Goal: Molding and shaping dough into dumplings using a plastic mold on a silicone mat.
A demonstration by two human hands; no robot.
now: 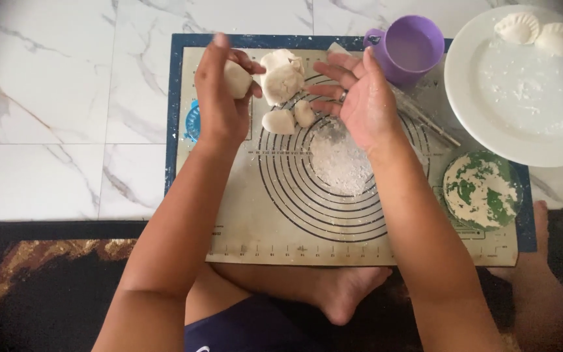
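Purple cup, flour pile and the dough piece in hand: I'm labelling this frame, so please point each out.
Purple cup (406,49), head view, on its inner wall.
Flour pile (340,160), head view, on its middle.
Dough piece (236,79) in left hand (219,98), head view, on its exposed face.

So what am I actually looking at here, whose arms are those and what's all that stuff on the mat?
This is one picture from a camera worn on a person's head, looking down, so the arms are that person's own. They sit on the floor, a bare foot tucked under them. The left hand holds a small ball of dough. The right hand is open, palm up, holding nothing. Below lies a pastry mat printed with rings, carrying a flour pile and more dough pieces. Nearby stand a purple cup, a white plate with two shaped dumplings, and a floury green bowl.
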